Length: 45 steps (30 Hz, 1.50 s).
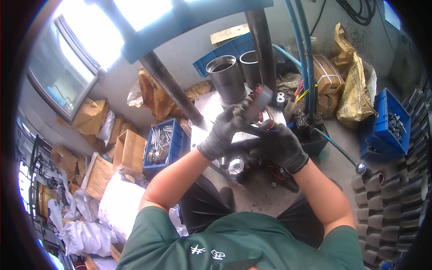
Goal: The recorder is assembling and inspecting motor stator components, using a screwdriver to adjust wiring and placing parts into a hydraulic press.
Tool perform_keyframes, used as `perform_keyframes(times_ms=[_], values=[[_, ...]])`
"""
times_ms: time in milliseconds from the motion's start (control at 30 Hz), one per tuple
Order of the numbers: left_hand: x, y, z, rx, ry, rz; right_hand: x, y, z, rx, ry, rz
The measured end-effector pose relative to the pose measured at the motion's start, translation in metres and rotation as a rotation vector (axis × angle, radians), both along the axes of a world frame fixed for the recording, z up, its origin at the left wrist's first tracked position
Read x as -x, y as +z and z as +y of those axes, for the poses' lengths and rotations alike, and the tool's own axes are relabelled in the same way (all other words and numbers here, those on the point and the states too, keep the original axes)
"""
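My left hand, in a black glove, is closed on a blurred, roughly cylindrical part with a grey end and red bits along its side. My right hand, also black-gloved, is just below and to the right, beside red and yellow wires. Its fingers are smeared and dark, so I cannot make out what they hold. Behind the part stands a wide metal cylinder on a pale metal plate. Below my hands lies a round silvery part among dark pieces.
Dark steel posts of a blue press frame flank the plate. A blue bin of metal rods is at left; another blue bin holds small metal parts. A ball-ended lever sticks out at right, near stacked dark curved pieces.
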State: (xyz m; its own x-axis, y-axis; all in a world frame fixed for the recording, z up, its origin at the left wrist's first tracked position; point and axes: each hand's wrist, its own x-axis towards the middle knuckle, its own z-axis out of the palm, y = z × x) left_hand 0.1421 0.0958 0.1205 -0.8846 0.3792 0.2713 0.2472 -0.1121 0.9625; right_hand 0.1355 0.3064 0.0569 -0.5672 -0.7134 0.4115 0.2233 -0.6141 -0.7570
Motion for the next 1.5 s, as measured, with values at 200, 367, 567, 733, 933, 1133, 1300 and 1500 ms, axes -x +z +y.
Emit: perform_keyframes(times_ms=[200,367,567,733,933,1133,1300,1500], values=[[0.063,0.042,-0.011,0.069,0.143,0.208,-0.001,0.003,-0.003,0.238,0.207,-0.406],[0.126,0.082,-0.066,-0.004,0.257,0.502,0.009,-0.01,-0.005,0.026,0.292,-0.239],[0.167,0.113,-0.113,0.098,0.705,-0.074,-0.005,-0.008,-0.016,-0.378,0.263,-0.265],[0.18,0.1,-0.114,0.506,0.887,-0.022,-0.001,-0.023,-0.014,-0.441,0.077,0.152],[0.195,0.098,-0.161,0.976,1.066,0.317,-0.003,-0.021,-0.022,-0.471,0.036,0.36],[0.185,0.107,-0.133,1.021,1.077,0.323,0.002,-0.027,-0.017,-0.462,0.05,0.292],[0.193,0.111,-0.151,1.055,1.121,0.23,-0.003,-0.023,-0.016,-0.506,0.039,0.312],[0.191,0.104,-0.183,0.984,0.931,0.421,-0.007,-0.017,-0.018,-0.591,0.038,0.294]])
